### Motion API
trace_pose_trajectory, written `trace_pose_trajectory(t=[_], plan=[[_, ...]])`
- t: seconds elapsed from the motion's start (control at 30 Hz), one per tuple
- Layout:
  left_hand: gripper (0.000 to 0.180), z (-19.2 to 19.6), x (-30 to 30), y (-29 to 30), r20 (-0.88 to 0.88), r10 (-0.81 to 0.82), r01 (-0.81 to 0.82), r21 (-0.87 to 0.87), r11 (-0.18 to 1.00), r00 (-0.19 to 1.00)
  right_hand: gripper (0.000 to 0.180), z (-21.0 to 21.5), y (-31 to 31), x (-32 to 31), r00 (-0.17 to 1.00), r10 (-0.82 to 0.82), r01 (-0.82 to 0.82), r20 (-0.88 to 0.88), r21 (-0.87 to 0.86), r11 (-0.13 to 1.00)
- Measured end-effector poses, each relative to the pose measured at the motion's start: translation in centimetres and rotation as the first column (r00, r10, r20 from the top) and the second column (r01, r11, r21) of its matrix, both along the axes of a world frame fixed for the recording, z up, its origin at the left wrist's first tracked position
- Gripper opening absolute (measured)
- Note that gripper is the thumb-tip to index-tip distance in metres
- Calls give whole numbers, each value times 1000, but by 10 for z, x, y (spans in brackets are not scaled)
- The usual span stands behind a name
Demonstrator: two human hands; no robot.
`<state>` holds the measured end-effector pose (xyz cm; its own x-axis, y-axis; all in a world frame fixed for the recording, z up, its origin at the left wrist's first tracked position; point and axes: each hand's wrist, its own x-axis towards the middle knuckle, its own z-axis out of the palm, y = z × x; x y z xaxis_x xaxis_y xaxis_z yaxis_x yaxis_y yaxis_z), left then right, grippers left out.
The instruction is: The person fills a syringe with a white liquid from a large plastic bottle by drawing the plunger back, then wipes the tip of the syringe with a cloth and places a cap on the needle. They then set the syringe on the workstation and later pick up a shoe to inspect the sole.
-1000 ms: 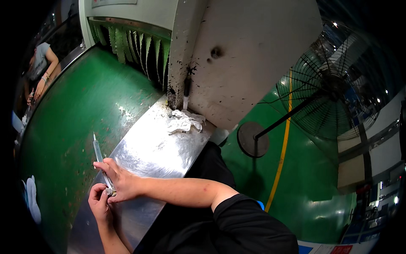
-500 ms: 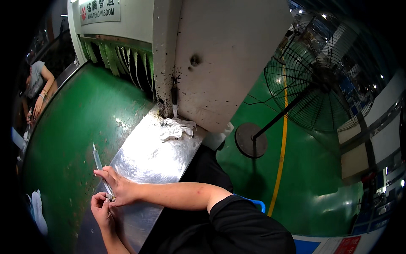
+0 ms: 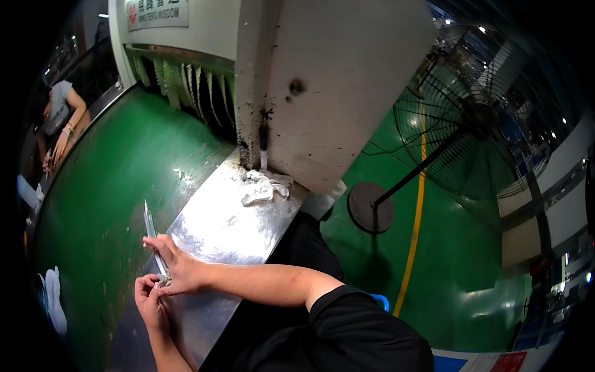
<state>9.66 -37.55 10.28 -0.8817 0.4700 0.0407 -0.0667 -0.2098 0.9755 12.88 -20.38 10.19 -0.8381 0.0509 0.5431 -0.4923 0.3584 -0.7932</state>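
Note:
My right hand point(image 3: 178, 268) is closed around a slim clear syringe point(image 3: 149, 222). Its narrow tip points up and away from me, over the green belt. At the syringe's lower end, my left hand point(image 3: 149, 302) pinches a small greyish piece point(image 3: 163, 280) between thumb and fingers. The fingertips of both hands nearly meet there and partly cover the piece, so its kind cannot be made out. Both hands are above the near left edge of a shiny metal plate point(image 3: 217, 223).
A green belt point(image 3: 124, 167) runs under a machine housing point(image 3: 334, 80) with green strip curtains point(image 3: 192, 87). Crumpled white cloth point(image 3: 266, 187) lies on the plate by the housing. A white glove point(image 3: 56, 301) is at left. Beyond sits a co-worker point(image 3: 62, 118). A floor fan point(image 3: 477, 118) stands right.
The whole view has shifted slightly, with the machine now lower and further right in the picture. The syringe looks a little more upright. Both hands keep their hold.

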Motion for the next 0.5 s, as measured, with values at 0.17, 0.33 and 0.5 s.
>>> trace_pose_trajectory(t=[0.17, 0.33, 0.5], plan=[[11, -2, -2, 0, 20, 1, -3, 103, 995, 1000, 104, -8, -4, -14, 980, 0, 16, -199, 76, 997], [13, 2, 2, 3, 185, 21, -38, 91, 995, 983, 107, -17, 1, -10, 991, 130, -130, -16, -36, 991], [11, -5, 0, -11, 42, -61, 61, -11, 998, 997, 109, 8, -12, 7, 966, 184, -151, 182, -181, 972]])
